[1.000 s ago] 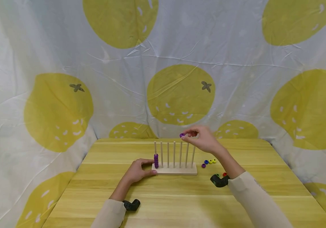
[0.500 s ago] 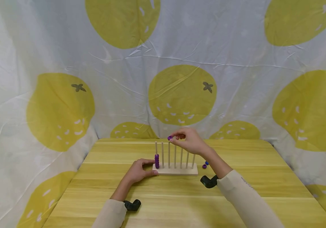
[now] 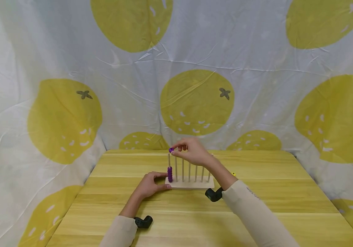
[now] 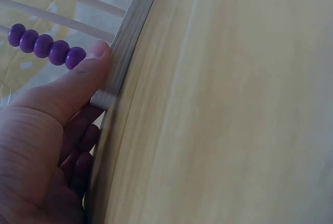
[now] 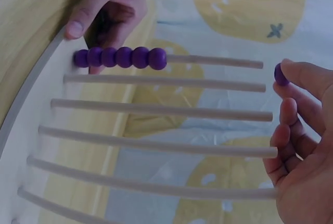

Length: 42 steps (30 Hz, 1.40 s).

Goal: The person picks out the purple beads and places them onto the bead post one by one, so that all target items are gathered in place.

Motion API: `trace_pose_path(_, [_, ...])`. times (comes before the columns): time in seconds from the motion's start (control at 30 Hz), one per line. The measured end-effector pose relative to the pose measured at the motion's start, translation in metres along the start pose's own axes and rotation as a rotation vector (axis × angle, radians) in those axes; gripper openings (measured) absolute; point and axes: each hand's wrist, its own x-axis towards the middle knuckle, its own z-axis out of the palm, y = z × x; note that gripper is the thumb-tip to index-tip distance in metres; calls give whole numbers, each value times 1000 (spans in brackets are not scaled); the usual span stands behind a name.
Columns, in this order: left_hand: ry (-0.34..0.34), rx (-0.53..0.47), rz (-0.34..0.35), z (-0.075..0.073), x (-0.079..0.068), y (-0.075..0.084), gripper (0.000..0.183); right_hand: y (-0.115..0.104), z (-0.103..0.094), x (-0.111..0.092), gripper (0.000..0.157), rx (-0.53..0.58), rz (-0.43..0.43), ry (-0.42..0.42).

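A pale wooden peg stand [image 3: 192,184] with several upright rods sits on the table. My left hand [image 3: 148,186] grips the left end of its base, thumb [image 4: 86,73] in front and fingers behind. On the leftmost rod is a stack of several purple beads [image 5: 124,57], reaching about halfway up. My right hand [image 3: 193,152] pinches one more purple bead [image 5: 280,75] between thumb and forefinger. That bead is close to the tip of the leftmost rod, with a small gap between them in the right wrist view.
Past my right forearm a yellow bead [image 3: 233,174] lies on the wooden table [image 3: 176,216]; the forearm hides part of the surface there. Black devices [image 3: 214,195] are strapped at both wrists. A fruit-patterned cloth [image 3: 195,103] hangs behind the table.
My right hand has carried the purple bead leftward across the rods to the leftmost one. Its forearm now covers most of the loose beads. The left hand keeps its grip on the base.
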Motion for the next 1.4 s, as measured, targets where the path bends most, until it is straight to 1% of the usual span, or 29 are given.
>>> trace_pose_path(0.37, [-7,2,13,0,0,-1,57,2,12,5,18,-2,11,-20])
trace_pose_path(0.4, [-7,4,19,0,0,-1,57,1,13,5,18,-1,13,-22])
trace_pose_path(0.63, [-10,8,4,0,-1,0,56,-2,13,4,20,-12,3,-24])
trace_pose_path(0.83, [-1,4,8,1,-1,1,54,-1,14,3,23,-18,1,-24])
trace_pose_path(1.13, [-6,5,2,1,0,1,55,0,9,-2,27,16,-6,-26])
trace_pose_path(1.4, [3,1,-13,1,-2,1,56,3,0,-9,24,10,10,-12])
